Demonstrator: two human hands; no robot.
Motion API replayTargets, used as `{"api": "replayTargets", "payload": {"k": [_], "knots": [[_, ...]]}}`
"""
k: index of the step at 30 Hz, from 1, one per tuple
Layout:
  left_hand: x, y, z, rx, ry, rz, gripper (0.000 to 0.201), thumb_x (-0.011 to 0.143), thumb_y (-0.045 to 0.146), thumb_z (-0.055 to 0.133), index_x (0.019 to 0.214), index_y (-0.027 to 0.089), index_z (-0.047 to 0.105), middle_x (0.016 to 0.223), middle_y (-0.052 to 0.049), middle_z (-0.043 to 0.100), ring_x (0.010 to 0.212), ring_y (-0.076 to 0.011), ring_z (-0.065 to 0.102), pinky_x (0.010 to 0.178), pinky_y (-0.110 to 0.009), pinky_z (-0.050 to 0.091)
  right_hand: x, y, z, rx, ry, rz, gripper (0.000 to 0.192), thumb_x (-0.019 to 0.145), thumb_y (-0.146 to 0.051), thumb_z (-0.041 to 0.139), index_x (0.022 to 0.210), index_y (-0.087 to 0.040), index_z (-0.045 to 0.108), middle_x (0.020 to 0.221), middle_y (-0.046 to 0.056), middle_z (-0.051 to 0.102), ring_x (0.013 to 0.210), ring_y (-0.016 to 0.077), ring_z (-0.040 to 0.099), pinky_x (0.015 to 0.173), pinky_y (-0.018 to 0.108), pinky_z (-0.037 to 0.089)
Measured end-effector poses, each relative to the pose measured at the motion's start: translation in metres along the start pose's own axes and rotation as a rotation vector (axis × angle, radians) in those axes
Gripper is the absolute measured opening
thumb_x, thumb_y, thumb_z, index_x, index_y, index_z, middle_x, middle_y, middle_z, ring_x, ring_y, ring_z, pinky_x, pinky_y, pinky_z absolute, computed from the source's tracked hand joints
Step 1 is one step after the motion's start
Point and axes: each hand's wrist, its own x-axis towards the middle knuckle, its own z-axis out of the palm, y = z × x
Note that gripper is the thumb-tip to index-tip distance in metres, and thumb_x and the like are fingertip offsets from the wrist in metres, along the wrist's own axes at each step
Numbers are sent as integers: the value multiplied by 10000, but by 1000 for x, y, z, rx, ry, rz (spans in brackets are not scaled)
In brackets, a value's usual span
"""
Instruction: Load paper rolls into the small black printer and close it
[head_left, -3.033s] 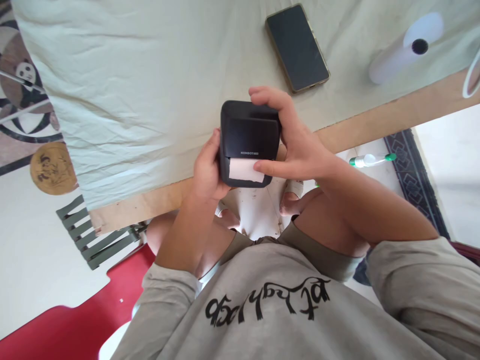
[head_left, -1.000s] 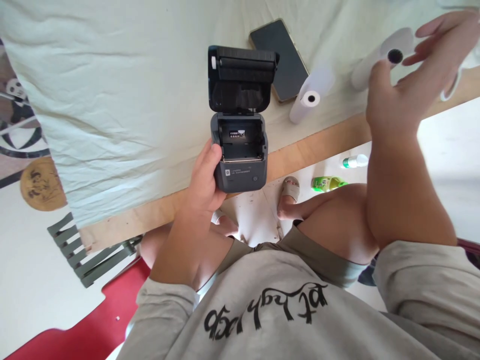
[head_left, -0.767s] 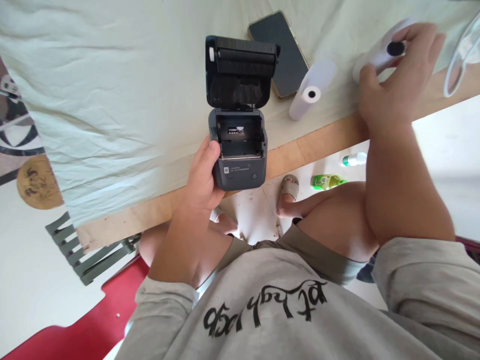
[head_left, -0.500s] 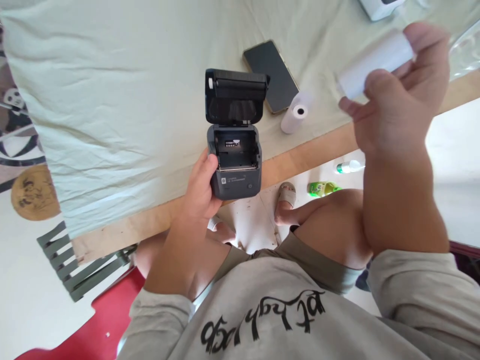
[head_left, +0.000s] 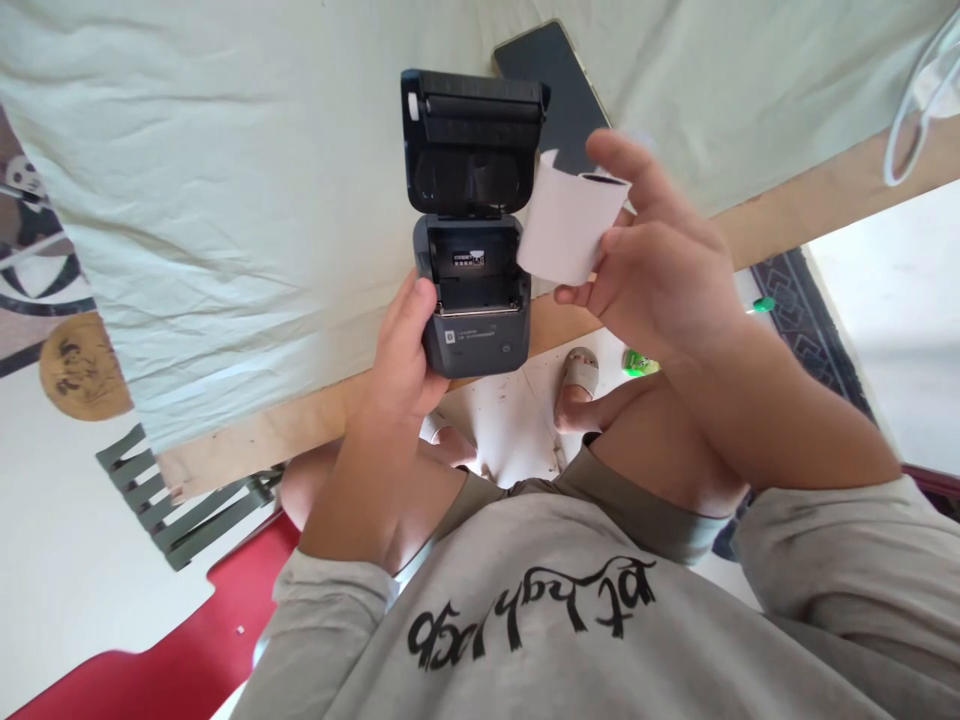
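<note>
My left hand (head_left: 409,350) grips a small dark grey label printer (head_left: 476,340) from its left side, the thumb on its edge. The printer's lid (head_left: 472,145) stands raised, and the paper bay inside holds nothing but a small printed sticker (head_left: 469,258). Between the fingers and thumb of my right hand (head_left: 652,240) is a white paper roll (head_left: 574,225), its loose end curling up at the top. The roll is just right of the printer, beside the bay and apart from its inside. The second roll seen earlier is hidden behind my right hand.
A dark phone (head_left: 559,90) lies on the pale green cloth (head_left: 262,200) behind the printer. The table's wooden edge (head_left: 300,435) runs below. A white cable (head_left: 904,130) hangs at the right, a green bottle (head_left: 640,362) is on the floor, and a red chair (head_left: 165,640) is lower left.
My right hand has brought the paper roll leftward and down from the upper right to the printer's side. The view has shifted slightly; my left hand still holds the printer with its lid raised.
</note>
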Motion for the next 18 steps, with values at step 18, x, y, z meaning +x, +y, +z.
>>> {"api": "replayTargets", "payload": {"k": [18], "knots": [[0,2,-2,-31,-50,-76,417,898,565,672,1165,245,665,1159,-74,772,1143,-304,728,934,-418,605,-1,5,11,-130,0,-29,390,820,-338,672,1188,-351,540,897,-27,553,766,142,580,592,252,507]]}}
